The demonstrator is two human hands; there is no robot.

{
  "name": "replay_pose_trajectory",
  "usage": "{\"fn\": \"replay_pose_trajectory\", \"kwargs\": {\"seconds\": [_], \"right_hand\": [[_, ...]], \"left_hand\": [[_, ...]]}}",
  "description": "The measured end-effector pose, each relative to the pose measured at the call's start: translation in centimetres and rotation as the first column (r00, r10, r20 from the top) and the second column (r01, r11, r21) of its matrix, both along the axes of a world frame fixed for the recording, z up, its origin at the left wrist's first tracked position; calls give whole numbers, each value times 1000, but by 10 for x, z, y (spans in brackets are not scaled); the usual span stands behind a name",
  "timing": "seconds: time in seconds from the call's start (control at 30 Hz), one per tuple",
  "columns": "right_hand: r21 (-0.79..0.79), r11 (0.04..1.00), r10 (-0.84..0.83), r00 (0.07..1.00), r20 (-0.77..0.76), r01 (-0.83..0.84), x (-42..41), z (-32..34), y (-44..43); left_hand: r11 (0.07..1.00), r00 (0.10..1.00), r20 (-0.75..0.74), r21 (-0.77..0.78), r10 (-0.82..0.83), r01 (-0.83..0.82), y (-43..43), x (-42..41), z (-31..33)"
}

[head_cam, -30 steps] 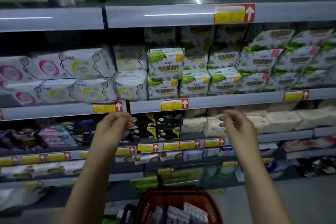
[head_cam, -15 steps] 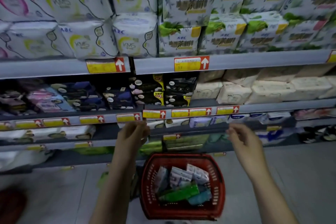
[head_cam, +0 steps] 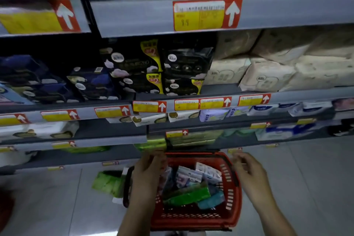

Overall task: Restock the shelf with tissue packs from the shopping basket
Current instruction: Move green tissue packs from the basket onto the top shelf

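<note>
At your feet, 6 o'clock of view: pale grey tiled floor (head_cam: 316,178), dim store aisle. Grey metal shelving (head_cam: 134,15) fills 9 through 3 o'clock, four tier edges countable, carrying yellow-and-red price tags (head_cam: 206,14). Black glossy packs (head_cam: 183,71) at 12, cream soft-wrapped packs (head_cam: 268,76) at 2.

One red plastic shopping basket (head_cam: 232,197) on the floor. The tissue packs lie inside it: two white-and-blue tissue packs (head_cam: 193,174), one green tissue pack (head_cam: 189,196), one teal tissue pack (head_cam: 211,200); darker ones underneath too blurred to count. One loose green wrapped pack (head_cam: 108,183) on the tiles at the basket's 9 o'clock.

Your left hand (head_cam: 147,170) is over the basket's 10 o'clock rim, fingers bent and blurred; cannot tell whether it has hold of anything. Your right hand (head_cam: 249,170) hovers just outside the 2 o'clock corner, fingers loosely curled, holding nothing.
</note>
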State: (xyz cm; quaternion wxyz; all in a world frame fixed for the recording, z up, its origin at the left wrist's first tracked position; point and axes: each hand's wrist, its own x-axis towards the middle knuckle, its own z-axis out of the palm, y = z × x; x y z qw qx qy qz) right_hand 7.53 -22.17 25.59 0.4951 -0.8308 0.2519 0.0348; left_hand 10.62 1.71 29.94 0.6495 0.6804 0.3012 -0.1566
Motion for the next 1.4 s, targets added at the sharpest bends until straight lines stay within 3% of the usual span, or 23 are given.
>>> {"fn": "replay_pose_trajectory", "kwargs": {"seconds": [0.13,0.5,0.63,0.73,0.87,1.13,1.4], "right_hand": [[13,1000,-23,998,-60,24,-1,-57,-8],[61,992,-89,946,-311,114,-41,-211,-16],[137,960,-165,888,-428,245,-49,-291,-12],[229,881,-268,834,-482,415,-44,-341,-8],[211,817,-307,714,-629,537,-38,-395,-6],[30,926,-241,654,-717,375,-28,-468,-1],[-51,976,-180,657,-732,210,-15,-481,11]], "left_hand": [[993,997,-32,88,-71,74,-11,-5,-58],[978,964,-227,128,-135,167,-22,-41,-212],[973,949,-269,118,-162,199,-22,-44,-275],[974,937,-317,116,-150,195,-28,-48,-316],[984,920,-373,83,-116,158,-35,-59,-374],[980,911,-396,100,-117,169,-31,-73,-428],[981,885,-457,114,-91,160,-23,-76,-447]]}}
